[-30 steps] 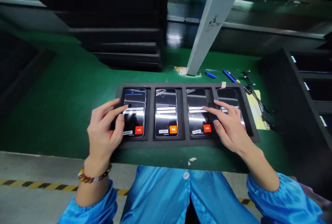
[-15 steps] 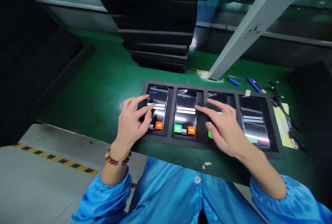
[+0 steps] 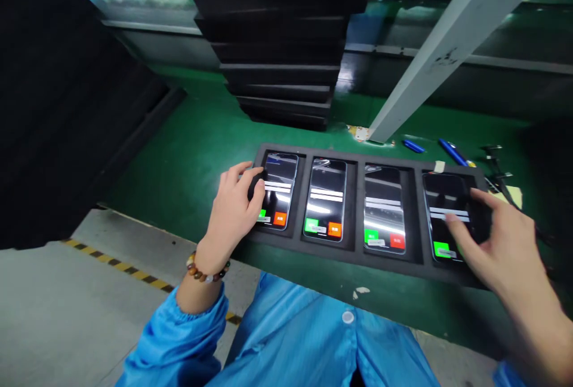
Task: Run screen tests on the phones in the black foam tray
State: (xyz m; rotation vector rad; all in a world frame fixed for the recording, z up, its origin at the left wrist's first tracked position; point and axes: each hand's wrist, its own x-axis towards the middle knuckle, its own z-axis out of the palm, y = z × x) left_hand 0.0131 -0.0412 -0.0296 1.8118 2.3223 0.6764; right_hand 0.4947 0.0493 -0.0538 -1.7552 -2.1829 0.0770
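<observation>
A black foam tray (image 3: 358, 157) lies on the green bench with phones in a row of pockets, all screens lit with green and orange or red buttons. My left hand (image 3: 233, 211) is curled at the tray's left end, its thumb against the left edge of the leftmost phone (image 3: 278, 187) and its fingers outside the rim. My right hand (image 3: 499, 243) hovers over the rightmost phone (image 3: 441, 205), fingers spread, thumb on the screen and fingertips near the tray's right rim. The two middle phones (image 3: 326, 205) (image 3: 384, 214) lie untouched.
A tall stack of black trays (image 3: 282, 70) stands behind the tray. A slanted white post (image 3: 430, 58) meets the bench at back right, with blue pens (image 3: 450, 151) and black clips and a yellow paper (image 3: 505, 187) beside it. Dark shelving fills the left; the floor has a yellow-black stripe (image 3: 134, 267).
My right hand has moved from the third phone to the rightmost one. My left hand has curled tighter at the tray's left end. Green buttons now show on all the screens.
</observation>
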